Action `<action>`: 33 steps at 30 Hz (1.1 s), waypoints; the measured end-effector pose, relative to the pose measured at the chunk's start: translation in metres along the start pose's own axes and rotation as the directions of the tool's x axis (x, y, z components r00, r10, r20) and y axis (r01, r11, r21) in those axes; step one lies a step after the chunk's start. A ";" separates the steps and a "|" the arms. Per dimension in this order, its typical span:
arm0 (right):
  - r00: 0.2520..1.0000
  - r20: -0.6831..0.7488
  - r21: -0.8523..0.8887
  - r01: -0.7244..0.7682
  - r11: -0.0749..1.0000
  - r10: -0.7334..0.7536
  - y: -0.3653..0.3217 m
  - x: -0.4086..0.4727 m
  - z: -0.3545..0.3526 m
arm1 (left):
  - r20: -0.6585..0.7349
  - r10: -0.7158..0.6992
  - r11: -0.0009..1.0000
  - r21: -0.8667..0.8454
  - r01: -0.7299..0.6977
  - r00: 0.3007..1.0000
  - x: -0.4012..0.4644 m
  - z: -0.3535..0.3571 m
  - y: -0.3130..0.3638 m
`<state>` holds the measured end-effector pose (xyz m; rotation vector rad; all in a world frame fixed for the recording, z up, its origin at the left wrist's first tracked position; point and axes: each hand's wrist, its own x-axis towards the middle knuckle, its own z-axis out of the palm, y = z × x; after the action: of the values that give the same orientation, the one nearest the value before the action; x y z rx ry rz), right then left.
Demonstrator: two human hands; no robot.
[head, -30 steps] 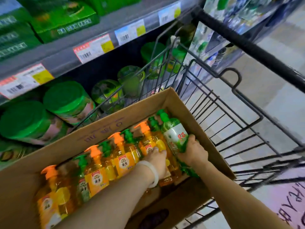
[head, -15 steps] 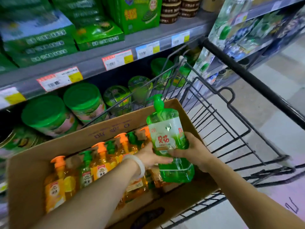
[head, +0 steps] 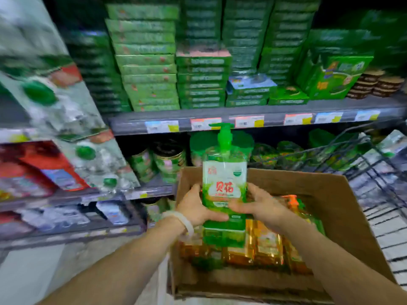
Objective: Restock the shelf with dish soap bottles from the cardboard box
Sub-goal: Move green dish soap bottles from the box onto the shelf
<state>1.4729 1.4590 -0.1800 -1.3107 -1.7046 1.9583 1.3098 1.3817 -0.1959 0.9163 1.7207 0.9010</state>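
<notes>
1. Dish soap bottles point(head: 262, 245), orange, are lying packed in the cardboard box point(head: 334, 208).
2. The green bottle point(head: 224, 186) is being held upright above them.
3. The left hand point(head: 193, 209) and right hand point(head: 262, 205) are gripping its sides, fingers wrapping around it.

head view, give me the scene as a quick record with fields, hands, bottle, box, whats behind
left hand: left hand grips the green bottle's left side, white bangle on the wrist
right hand: right hand grips its right side
held item: green dish soap bottle, upright, pump on top, lifted above the box
box: cardboard box, orange bottles inside
cart: wire cart at right
behind: shelf edge with price tags, green packs stacked above
image quality: blurred at left
</notes>
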 end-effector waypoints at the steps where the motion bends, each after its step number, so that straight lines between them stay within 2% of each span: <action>1: 0.999 0.028 -0.024 0.018 1.000 -0.018 -0.009 -0.001 0.024 | -0.025 0.009 0.999 -0.053 -0.010 1.000 -0.015 -0.023 -0.006; 9: 0.944 0.284 -0.033 0.186 0.982 -0.169 -0.062 -0.027 0.254 | -0.286 0.043 0.976 -0.192 -0.101 0.957 -0.174 -0.204 -0.076; 18: 0.810 0.547 -0.100 0.315 0.944 -0.213 -0.098 -0.056 0.484 | -0.590 -0.007 0.947 -0.264 -0.185 0.807 -0.328 -0.354 -0.157; 24: 0.716 0.663 -0.146 0.409 0.901 -0.217 -0.114 -0.057 0.598 | -0.749 -0.101 0.931 -0.303 -0.202 0.655 -0.384 -0.418 -0.204; 33: 0.622 0.743 -0.144 0.510 0.848 -0.248 -0.147 0.000 0.747 | -0.811 -0.123 0.946 -0.270 -0.180 0.573 -0.391 -0.555 -0.263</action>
<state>0.8712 0.9986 -0.1082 -0.1229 -2.5028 2.0612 0.8408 0.8302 -0.1202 0.2589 2.2102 1.7795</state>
